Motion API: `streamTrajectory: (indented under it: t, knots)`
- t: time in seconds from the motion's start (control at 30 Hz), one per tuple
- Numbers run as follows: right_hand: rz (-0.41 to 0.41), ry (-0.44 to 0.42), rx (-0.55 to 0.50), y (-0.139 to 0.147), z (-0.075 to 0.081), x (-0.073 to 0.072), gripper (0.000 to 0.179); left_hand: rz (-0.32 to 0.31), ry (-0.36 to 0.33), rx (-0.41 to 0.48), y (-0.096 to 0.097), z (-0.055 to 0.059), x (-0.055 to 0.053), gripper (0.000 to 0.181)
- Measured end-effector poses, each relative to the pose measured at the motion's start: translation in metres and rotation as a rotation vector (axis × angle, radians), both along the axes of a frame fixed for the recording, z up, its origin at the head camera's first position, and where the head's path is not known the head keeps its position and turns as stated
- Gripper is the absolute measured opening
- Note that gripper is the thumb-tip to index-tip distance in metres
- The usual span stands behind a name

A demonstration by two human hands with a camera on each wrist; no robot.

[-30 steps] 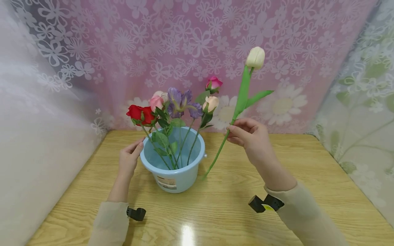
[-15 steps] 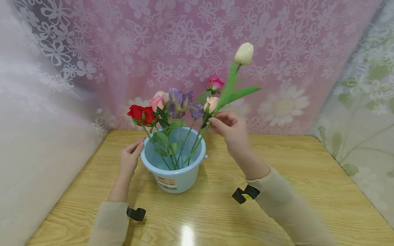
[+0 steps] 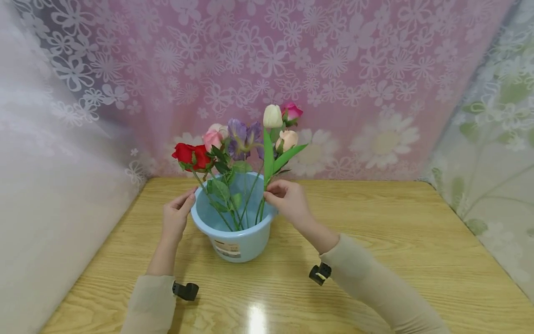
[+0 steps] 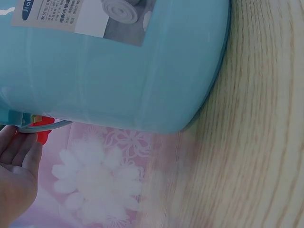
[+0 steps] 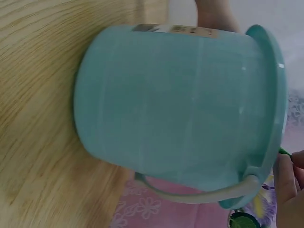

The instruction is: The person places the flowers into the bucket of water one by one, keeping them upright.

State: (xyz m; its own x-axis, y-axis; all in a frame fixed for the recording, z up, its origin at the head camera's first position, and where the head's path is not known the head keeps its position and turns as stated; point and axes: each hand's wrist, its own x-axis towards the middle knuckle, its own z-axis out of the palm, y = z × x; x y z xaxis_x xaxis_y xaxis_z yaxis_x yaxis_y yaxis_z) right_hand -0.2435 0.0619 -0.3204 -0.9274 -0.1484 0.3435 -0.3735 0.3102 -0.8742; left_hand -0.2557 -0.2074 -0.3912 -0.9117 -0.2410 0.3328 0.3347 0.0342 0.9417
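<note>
A light blue bucket (image 3: 250, 246) stands upright on the table, holding several artificial flowers. My left hand (image 3: 174, 215) grips its left rim, near the handle hinge in the left wrist view. Between thumb and fingers, my right hand (image 3: 289, 204) pinches the green stem of a white tulip (image 3: 273, 116) at the bucket's right rim. The lower stem reaches inside the bucket; its tip is hard to make out among other stems. Around it are a red rose (image 3: 192, 155), a pink rose (image 3: 212, 139), a purple iris (image 3: 238, 139), a peach rose (image 3: 288, 139) and a magenta rose (image 3: 292, 112).
The wooden table (image 3: 375, 218) extends to both sides of the bucket. A pink floral curtain (image 3: 354, 60) hangs behind it, with pale drapes at left and right. The bucket's handle (image 5: 204, 195) hangs down along its side. A black wrist camera (image 3: 185, 291) sits on each sleeve.
My right hand has moved left and down with the white tulip, bringing its stem from beside the bucket to inside it. The left hand has stayed on the rim.
</note>
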Motion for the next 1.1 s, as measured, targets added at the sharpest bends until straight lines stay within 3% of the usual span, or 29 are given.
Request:
streamTrajectory:
  t: [0.13,0.33,0.63,0.8,1.03,1.1]
  knots:
    - [-0.027,0.023,0.124,-0.004,-0.007,0.001,0.005,-0.022,0.011,-0.011,0.0,-0.001,0.0,0.035]
    - [-0.039,0.038,0.214,-0.006,-0.007,0.004,0.003,-0.013,0.002,-0.015,0.001,-0.001,0.001,0.035]
    - [-0.016,0.012,0.213,-0.003,-0.004,0.006,0.01,-0.042,0.032,-0.005,0.003,0.001,0.0,0.033]
    - [0.024,0.057,0.189,0.005,-0.001,0.01,0.012,-0.039,0.031,-0.011,0.002,0.003,-0.001,0.033]
    - [0.071,0.17,0.176,0.03,-0.001,0.023,0.015,0.063,-0.051,-0.151,-0.002,0.009,0.002,0.036]
    - [0.064,0.189,0.236,0.04,0.0,0.028,0.019,0.109,-0.021,-0.219,-0.001,0.013,0.005,0.035]
